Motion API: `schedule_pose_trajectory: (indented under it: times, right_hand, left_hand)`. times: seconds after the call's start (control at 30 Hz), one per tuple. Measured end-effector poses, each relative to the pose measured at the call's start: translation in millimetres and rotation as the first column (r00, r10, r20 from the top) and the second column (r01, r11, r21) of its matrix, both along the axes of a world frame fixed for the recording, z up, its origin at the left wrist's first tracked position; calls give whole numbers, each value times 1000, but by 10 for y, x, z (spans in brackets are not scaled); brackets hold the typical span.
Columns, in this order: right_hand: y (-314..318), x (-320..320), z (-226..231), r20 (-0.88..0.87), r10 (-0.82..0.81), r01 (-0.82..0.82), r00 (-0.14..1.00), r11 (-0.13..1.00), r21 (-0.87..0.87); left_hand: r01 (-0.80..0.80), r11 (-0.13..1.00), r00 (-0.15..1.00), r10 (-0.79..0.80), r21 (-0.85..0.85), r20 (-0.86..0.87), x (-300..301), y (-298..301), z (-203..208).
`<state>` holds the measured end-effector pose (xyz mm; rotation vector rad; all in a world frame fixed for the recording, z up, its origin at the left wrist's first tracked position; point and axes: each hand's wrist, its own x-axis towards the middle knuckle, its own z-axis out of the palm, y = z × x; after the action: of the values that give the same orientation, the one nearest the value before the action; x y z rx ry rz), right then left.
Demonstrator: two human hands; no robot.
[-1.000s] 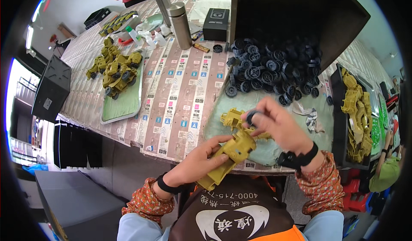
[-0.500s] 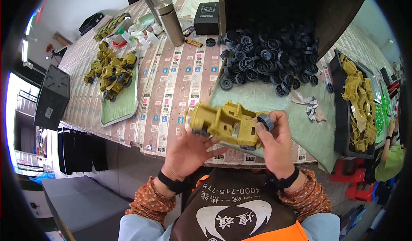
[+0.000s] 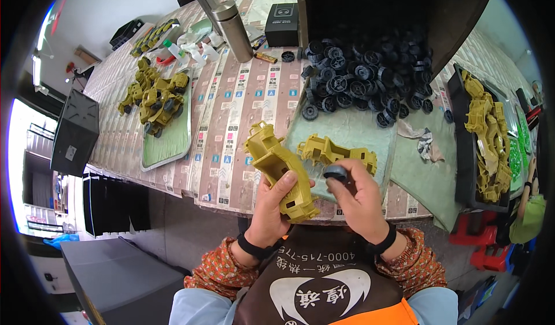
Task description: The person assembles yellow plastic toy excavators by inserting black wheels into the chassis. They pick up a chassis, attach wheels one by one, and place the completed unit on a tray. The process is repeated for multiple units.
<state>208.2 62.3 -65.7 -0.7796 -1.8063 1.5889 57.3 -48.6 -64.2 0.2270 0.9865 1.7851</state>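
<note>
A worker's left hand point(image 3: 270, 202) clasps a yellow toy car body point(image 3: 276, 157) slantwise at the center of the frame, thumb across its side, while the right hand point(image 3: 359, 193) pinches a dark wheel point(image 3: 335, 173) between thumb and fingers just beside it. The wheel and the body appear to be apart, and no wheel shows on the body from this angle.

Just above the right hand, a second car body point(image 3: 329, 150) lies on a pale green mat point(image 3: 306, 129), with no wheel visible on it either. At upper left, a heap of cars point(image 3: 155, 96) with dark wheels sits on a green tray point(image 3: 165, 151), apparently the finished share; a further row of yellow cars point(image 3: 153, 39) stands beyond, too small to check for wheels.

Plenty seems to be left. A large pile of loose wheels point(image 3: 361, 85) spills from a dark box point(image 3: 370, 7) at upper center right, and yellow bodies point(image 3: 488, 146), apparently without wheels, fill a black bin point(image 3: 464, 177) at the right. The body in hand looks to be at an early stage.
</note>
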Motion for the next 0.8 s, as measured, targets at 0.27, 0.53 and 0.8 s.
schedule_pose_trajectory:
  times: [0.27,0.53,0.8]
  right_hand:
    - [-183,53,-13,25,163,-162,986,987,-17]
    - [-203,122,-129,-74,256,-266,964,907,-326]
    - [-189,107,-34,-125,166,-208,978,829,-520]
  left_hand:
    - [-148,989,977,144,-11,-155,86,26,2]
    - [-193,981,968,190,-6,-166,135,38,-29]
    - [-171,985,973,168,-6,-159,194,35,26]
